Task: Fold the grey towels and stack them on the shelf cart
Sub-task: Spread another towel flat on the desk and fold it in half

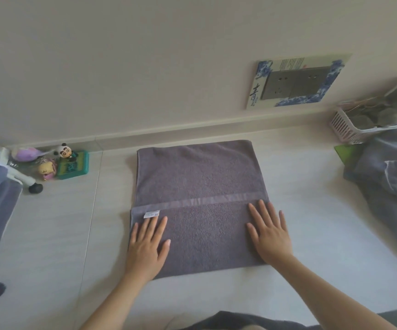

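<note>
On the floor, left hand (148, 244) and right hand (269, 231) press flat-fingered on the folded grey towel (199, 186).

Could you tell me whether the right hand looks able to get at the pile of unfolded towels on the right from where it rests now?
Probably yes: the right hand lies flat on the folded towel, holding nothing, and only bare floor separates it from the towel pile.

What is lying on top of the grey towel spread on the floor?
Both hands rest flat on the grey towel: left hand by the white label, right hand near the right edge. The floor beneath the towel is covered.
</note>
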### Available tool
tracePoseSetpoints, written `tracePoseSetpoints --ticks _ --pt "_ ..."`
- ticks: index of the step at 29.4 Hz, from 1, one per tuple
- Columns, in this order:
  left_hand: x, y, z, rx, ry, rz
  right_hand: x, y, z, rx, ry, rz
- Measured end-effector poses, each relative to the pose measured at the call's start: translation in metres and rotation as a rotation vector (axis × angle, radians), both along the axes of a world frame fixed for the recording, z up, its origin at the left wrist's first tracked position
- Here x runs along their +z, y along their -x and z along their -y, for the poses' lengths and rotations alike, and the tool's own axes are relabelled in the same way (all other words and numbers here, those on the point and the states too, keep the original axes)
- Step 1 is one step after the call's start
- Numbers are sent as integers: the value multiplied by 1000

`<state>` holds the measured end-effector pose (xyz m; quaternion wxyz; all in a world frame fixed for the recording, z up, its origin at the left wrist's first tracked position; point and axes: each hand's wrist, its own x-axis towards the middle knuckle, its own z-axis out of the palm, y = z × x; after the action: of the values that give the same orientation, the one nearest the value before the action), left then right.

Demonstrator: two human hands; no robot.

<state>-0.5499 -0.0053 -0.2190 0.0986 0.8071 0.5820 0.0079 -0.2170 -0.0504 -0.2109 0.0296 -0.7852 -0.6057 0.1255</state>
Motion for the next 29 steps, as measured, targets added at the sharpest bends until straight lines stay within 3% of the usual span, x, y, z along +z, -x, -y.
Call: tracePoseSetpoints --ticks 2,5,8,21,24,29 --pt "5 -3 3 -34 -17 89 9 2 2 38 -35 -27" --pt "9 -11 30 -229 -67 298 16 8 21 337 -237 -129" --pt "4 -9 47 -263 35 456 11 9 35 484 -246 -222" --pt "7 -17 26 -109 88 512 1 20 21 327 -302 -295" --pt "28 -20 17 -57 252 420 12 23 15 309 -179 -370" --pt "69 -21 12 -119 709 261 54 17 11 417 383 -450"
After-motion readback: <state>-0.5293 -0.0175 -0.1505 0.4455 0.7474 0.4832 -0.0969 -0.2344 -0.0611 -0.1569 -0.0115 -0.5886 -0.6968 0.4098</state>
